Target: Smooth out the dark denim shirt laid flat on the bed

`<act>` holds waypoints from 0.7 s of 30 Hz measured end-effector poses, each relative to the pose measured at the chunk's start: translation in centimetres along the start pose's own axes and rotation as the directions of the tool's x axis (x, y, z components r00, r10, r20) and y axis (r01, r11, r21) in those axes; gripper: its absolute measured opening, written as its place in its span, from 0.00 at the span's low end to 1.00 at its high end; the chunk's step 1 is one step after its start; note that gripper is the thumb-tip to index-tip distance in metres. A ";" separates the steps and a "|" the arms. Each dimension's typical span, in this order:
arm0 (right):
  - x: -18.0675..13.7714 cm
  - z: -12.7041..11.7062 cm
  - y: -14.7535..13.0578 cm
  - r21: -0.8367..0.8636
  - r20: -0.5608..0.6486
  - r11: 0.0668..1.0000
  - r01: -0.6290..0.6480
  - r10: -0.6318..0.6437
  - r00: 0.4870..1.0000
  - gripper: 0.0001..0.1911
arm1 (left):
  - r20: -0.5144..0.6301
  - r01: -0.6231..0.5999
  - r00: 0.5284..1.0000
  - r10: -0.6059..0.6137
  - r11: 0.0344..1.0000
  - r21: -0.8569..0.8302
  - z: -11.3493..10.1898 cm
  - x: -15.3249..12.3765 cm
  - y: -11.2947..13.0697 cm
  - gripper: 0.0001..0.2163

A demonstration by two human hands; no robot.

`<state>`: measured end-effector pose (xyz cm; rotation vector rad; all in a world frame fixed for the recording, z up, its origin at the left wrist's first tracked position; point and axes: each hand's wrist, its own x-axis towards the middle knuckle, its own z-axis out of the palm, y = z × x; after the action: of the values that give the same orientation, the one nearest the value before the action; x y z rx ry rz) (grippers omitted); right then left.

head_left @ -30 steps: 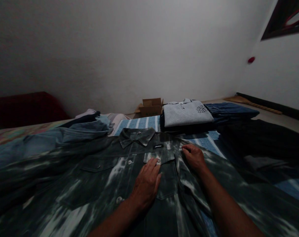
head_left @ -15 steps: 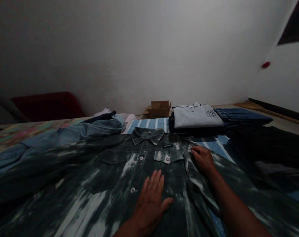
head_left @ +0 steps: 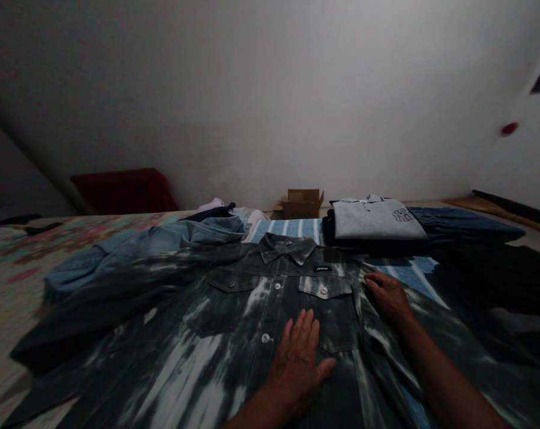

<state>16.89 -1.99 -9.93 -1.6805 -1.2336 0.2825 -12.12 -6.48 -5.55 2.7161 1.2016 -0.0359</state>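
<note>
A dark bleached denim jacket (head_left: 198, 333) lies spread front-up on the bed, collar toward the far wall. My left hand (head_left: 299, 366) presses flat on its chest, fingers apart, just below the right breast pocket. At the jacket's right shoulder seam rests my right hand (head_left: 388, 295), fingers curled on the fabric; whether it pinches the cloth I cannot tell.
A light blue denim garment (head_left: 162, 238) lies bunched behind the jacket's left sleeve. A folded grey shirt (head_left: 377, 217) sits on a dark stack at the back right, with folded blue cloth (head_left: 461, 217) beside it. A small cardboard box (head_left: 302, 204) stands by the wall. Dark clothing (head_left: 497, 280) lies at the right.
My left hand slid down from the breast pocket to below it and flattened. The right hand stayed at the shoulder. The view panned left.
</note>
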 end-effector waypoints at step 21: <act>-0.2 -0.2 0.8 0.023 0.025 1.000 -0.015 0.015 1.000 0.19 | -0.084 -0.017 0.996 0.011 0.996 -0.083 1.2 -0.1 -0.2 0.32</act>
<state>17.44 -2.25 -10.58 -1.6717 -1.2320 0.3262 -12.27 -6.67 -6.70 2.6775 1.1781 0.1282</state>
